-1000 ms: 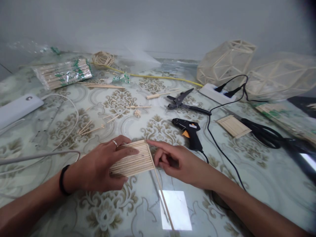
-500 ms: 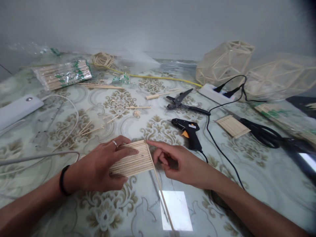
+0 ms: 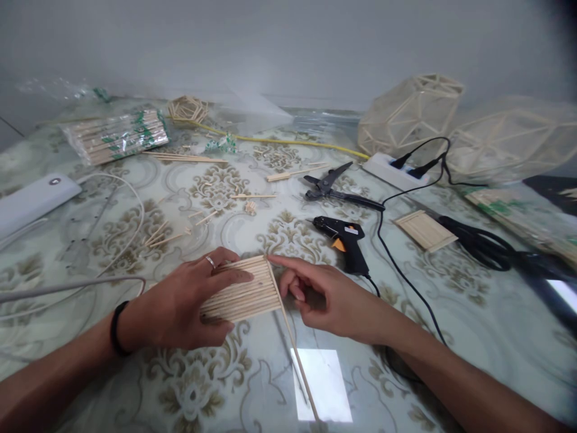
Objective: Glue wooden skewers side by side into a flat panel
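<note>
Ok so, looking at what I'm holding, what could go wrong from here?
The long stick extends well past the stick panel, so a bump to that overhang might skew it. Your right hand has its index fingertip at the panel's far corner, so a slip could shift the alignment while your left hand holds the panel. Also, the glue gun has its cord running by your right forearm and could get snagged.

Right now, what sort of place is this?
Probably a small craft workspace: a glue gun, a bag of wooden sticks, and a stick panel in the left hand.
</note>
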A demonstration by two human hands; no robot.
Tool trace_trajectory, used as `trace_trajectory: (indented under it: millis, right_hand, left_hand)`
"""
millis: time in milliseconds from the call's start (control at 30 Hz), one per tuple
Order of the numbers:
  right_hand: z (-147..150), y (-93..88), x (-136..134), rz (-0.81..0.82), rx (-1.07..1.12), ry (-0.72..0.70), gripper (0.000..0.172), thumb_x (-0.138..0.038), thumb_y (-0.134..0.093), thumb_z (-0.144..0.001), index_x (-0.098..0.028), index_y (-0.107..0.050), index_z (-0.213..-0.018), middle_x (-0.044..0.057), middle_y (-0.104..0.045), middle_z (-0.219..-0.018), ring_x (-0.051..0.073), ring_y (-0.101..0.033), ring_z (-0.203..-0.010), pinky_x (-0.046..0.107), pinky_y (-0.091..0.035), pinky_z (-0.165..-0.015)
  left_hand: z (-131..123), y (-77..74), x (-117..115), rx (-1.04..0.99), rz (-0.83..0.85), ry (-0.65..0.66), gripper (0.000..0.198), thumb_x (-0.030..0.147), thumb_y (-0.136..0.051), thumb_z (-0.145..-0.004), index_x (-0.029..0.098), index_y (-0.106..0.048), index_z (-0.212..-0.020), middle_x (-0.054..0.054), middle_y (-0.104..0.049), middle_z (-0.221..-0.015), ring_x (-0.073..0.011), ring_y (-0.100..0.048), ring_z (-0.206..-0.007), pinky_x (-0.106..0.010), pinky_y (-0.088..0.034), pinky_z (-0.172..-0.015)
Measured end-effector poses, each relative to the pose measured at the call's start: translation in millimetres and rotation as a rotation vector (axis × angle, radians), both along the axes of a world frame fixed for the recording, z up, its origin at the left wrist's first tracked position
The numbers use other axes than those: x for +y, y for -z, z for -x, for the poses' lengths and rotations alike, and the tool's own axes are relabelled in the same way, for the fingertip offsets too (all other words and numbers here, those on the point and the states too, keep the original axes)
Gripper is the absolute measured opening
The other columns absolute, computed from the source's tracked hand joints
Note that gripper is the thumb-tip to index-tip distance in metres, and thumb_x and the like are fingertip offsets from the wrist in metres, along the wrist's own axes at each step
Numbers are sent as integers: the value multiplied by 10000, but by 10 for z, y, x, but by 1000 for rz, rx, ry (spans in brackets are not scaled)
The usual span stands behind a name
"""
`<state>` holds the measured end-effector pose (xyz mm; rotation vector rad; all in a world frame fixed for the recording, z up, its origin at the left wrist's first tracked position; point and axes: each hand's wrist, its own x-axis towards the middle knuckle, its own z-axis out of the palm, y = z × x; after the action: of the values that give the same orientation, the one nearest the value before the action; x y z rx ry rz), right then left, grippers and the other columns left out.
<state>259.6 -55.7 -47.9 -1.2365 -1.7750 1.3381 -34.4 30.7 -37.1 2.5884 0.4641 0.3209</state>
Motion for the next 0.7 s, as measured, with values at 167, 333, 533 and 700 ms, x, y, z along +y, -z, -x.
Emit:
trace_trajectory:
  millis: [167,333,533,700]
  right_hand:
    - [-5,3,-18,11,35,8,896,-8,-570,-738,-289,-443,-1579,-11,-646,-1018,113,-524,-744,257,-488,-703]
    - [-11,21,-2,27,68,11,750,-76,-614,-868,-290,-448,-1568,-7,-648,-1022,133,-572,-843,293,-501,-799]
    - [-12,2,35,116,189,36,493,-157,-660,-940,-248,-571,-1417,4,-620,-1035,139,-601,-901,313,-501,-861]
    - [-46,-55,47,-4,106,33,302,-226,-605,-1012,-232,-623,-1313,17,-540,-1027,161,-562,-917,320,-481,-822]
  left_hand:
    - [1,-6,-4,15,7,-15,702,236,-723,-804,231,-493,-1467,-185,-490,-1475,-371,-613,-1290,-534,-583,-984]
    - [-9,-34,-11,10,11,-25,692,223,-731,-792,242,-515,-1450,-164,-509,-1466,-354,-624,-1276,-500,-590,-986]
    - [-15,-36,-5,1,24,-8,711,213,-721,-799,269,-474,-1463,-137,-528,-1427,-321,-643,-1230,-474,-601,-960]
    - [-13,-39,5,29,41,-14,724,216,-729,-796,282,-466,-1467,-138,-508,-1453,-340,-636,-1247,-512,-595,-974]
